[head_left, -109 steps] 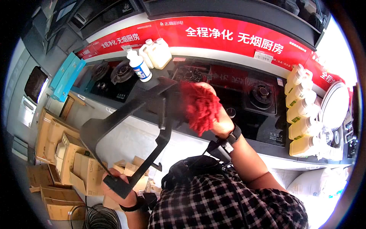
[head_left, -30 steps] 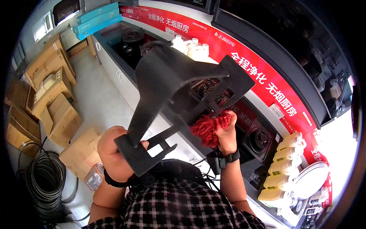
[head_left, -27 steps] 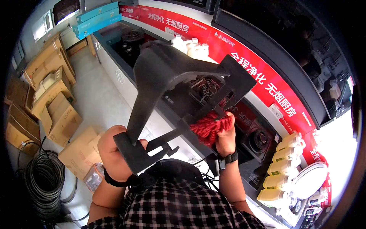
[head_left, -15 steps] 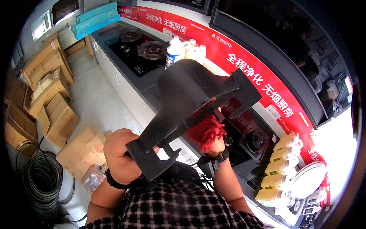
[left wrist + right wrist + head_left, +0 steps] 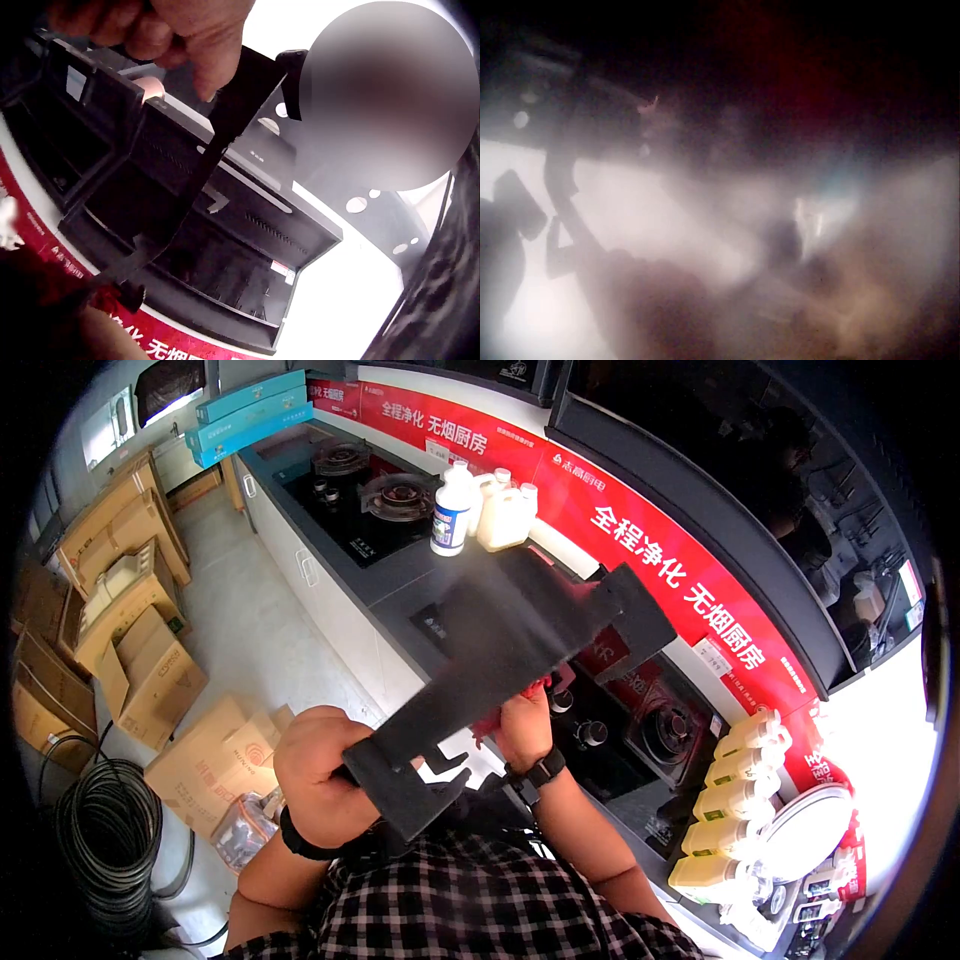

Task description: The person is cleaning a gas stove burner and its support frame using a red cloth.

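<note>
A black bracket-like frame [image 5: 490, 640] with a broad curved body and slotted end plates is held up in front of the plaid shirt. My left hand [image 5: 325, 775] grips its near lower end; in the left wrist view that hand [image 5: 202, 37] has its fingers curled at the frame's dark bar [image 5: 202, 169]. Behind the frame, my right hand [image 5: 525, 730] holds a shaggy red cleaning cloth [image 5: 538, 685], mostly hidden by the frame. The right wrist view is dark and blurred, with a reddish patch at its top.
Beyond the frame runs a dark counter with gas hobs [image 5: 400, 498], a white bottle [image 5: 452, 510] and pale jugs [image 5: 506, 518]. Several yellow-filled jugs [image 5: 735, 800] line its right end. Cardboard boxes [image 5: 155, 670] and coiled black hose [image 5: 105, 850] lie on the left floor.
The frame has tilted so its broad curved face turns up and hides more of the counter. My right hand has moved left behind it with the cloth. My left hand keeps its grip.
</note>
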`<state>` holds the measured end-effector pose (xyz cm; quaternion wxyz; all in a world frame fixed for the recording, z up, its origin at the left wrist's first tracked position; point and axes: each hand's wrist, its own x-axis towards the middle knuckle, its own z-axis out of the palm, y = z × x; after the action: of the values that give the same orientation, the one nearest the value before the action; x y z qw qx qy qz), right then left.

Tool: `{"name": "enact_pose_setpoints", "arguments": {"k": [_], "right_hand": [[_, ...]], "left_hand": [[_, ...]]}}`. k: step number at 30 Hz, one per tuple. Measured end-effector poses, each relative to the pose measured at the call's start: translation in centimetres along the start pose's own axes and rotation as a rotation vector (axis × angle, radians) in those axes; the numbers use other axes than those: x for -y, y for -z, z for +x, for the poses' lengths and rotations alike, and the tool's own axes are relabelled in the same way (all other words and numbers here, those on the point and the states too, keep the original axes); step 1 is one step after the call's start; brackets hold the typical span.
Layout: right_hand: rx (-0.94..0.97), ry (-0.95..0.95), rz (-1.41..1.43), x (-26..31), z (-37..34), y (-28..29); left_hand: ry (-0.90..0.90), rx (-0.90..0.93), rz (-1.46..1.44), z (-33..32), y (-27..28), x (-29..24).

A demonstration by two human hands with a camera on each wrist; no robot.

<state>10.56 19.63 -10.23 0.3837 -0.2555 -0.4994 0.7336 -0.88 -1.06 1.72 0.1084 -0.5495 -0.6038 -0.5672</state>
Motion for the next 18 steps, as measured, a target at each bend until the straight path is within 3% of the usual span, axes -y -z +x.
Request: {"name": "enact_pose_setpoints", "arguments": {"k": [2,5,9,11,13,14,18], "right_hand": [[0.047,0.034,0.158,0.2,-0.4,-0.7],[0.188,-0.144,0.372,1.5,-1.4,-1.8],[0.403,-0.535,0.530,0.6,-1.4,-0.7],[0.465,-0.592,0.558,1.0,-1.7,-1.4],[0.563,-0.553,0.478,2.3,-2.3,-2.7],[0.557,-0.554,0.477,2.4,-2.5,-2.9],[0.534,-0.538,0.452,2.7,-2.9,-3.1]], "left_hand": [[0.046,-0.011,-0.016,-0.1,0.0,0.1],[0.102,-0.087,-0.058,0.0,-0.3,0.4],[0.177,-0.176,-0.149,-0.3,-1.0,0.8],[0.237,-0.170,-0.168,-0.8,-0.9,1.3],[0.129,-0.130,-0.145,-1.0,-1.0,2.3],[0.074,-0.111,-0.134,-1.0,-1.0,2.6],[0.141,-0.119,-0.167,-1.0,-0.8,2.9]]}}
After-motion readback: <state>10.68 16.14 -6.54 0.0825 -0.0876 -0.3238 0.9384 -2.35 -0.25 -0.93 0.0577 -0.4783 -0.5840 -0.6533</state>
